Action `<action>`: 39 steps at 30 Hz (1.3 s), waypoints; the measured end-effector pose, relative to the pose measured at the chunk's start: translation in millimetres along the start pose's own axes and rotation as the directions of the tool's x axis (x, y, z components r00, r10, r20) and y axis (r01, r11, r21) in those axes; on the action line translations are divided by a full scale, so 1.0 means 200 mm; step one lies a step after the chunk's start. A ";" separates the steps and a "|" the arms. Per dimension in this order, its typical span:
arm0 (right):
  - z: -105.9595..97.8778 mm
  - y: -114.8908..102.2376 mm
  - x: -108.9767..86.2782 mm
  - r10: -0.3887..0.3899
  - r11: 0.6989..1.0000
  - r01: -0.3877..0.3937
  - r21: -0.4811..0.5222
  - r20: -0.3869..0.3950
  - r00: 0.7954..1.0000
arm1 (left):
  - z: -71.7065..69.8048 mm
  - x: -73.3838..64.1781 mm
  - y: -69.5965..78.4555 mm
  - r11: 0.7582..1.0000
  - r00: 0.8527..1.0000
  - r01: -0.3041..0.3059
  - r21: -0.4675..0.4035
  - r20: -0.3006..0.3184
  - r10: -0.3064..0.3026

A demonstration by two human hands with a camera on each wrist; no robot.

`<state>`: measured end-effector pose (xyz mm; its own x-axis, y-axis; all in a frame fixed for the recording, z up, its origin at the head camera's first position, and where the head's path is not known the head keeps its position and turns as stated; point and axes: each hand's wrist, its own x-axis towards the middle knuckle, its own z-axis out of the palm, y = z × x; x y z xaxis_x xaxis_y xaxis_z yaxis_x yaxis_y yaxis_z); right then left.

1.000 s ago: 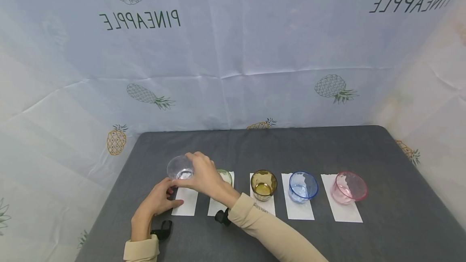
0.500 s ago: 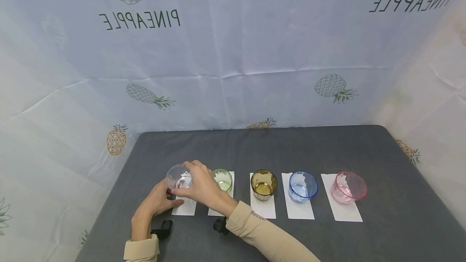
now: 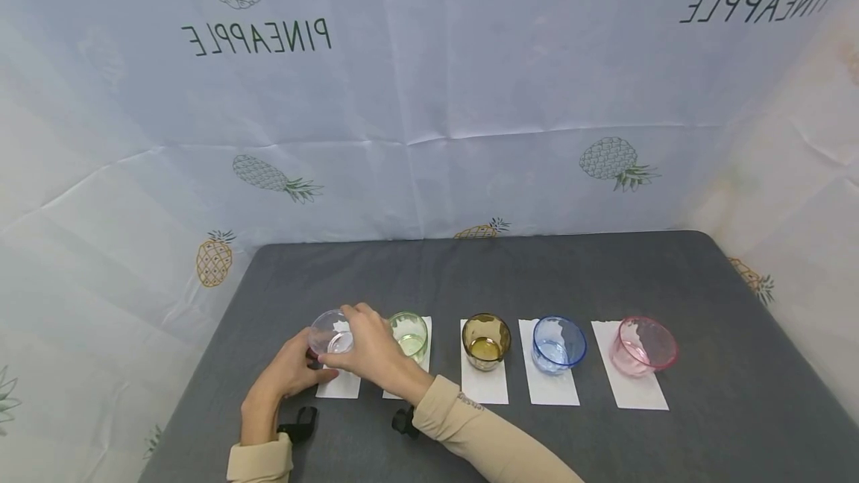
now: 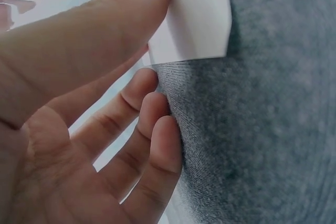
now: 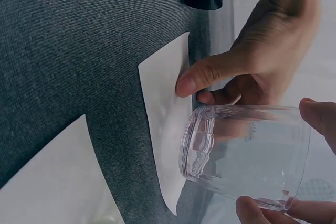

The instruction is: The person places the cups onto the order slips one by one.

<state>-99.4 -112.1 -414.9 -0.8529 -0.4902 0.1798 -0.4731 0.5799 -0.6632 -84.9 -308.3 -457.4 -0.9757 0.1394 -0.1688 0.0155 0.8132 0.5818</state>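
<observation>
A clear cup (image 3: pixel 327 328) stands upright over the leftmost white paper strip (image 3: pixel 338 384). My right hand (image 3: pixel 377 350) holds its rim between thumb and fingers; in the right wrist view the cup (image 5: pixel 247 153) appears sideways, its base very close to the paper (image 5: pixel 165 108). Whether the base touches the paper is hard to tell. My left hand (image 3: pixel 287 370) is at the strip's left side. In the left wrist view, the left thumb (image 4: pixel 105 22) rests on the paper (image 4: pixel 197 19), while the other fingers lie loosely against the grey cloth.
To the right, a green cup (image 3: pixel 409 332), an amber cup (image 3: pixel 486 340), a blue cup (image 3: pixel 559 345) and a pink cup (image 3: pixel 643 346) stand on their own paper strips. A grey cloth (image 3: pixel 537 274) covers the table. Black wrist cameras sit by both wrists.
My right hand has lowered the clear cup toward the paper and closer to me. More of the green cup shows now. The left hand has stayed at the strip.
</observation>
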 end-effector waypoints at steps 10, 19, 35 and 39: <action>0.06 -0.01 0.00 -0.024 0.998 0.023 -0.054 -0.031 0.999 | -0.01 0.00 -0.01 0.996 0.997 -0.079 0.035 -0.004 0.079; 0.08 0.00 0.01 -0.038 0.997 0.035 -0.072 -0.050 0.998 | -0.01 -0.01 -0.01 0.998 0.998 -0.066 0.005 -0.013 0.066; 0.07 0.00 0.02 0.007 0.998 -0.007 -0.064 0.003 1.000 | 0.00 0.00 -0.02 0.998 0.997 -0.070 0.000 -0.012 0.070; 0.08 -0.01 0.01 0.006 0.998 -0.006 -0.067 -0.002 1.000 | 0.00 0.00 -0.03 0.996 0.996 -0.086 0.012 -0.014 0.086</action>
<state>-97.9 -123.9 -424.8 -0.8560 -0.4854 0.1778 -0.4820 0.6253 -0.6138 -86.0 -313.2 -460.4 -0.9737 0.2011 -0.1072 0.1018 0.8047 0.5850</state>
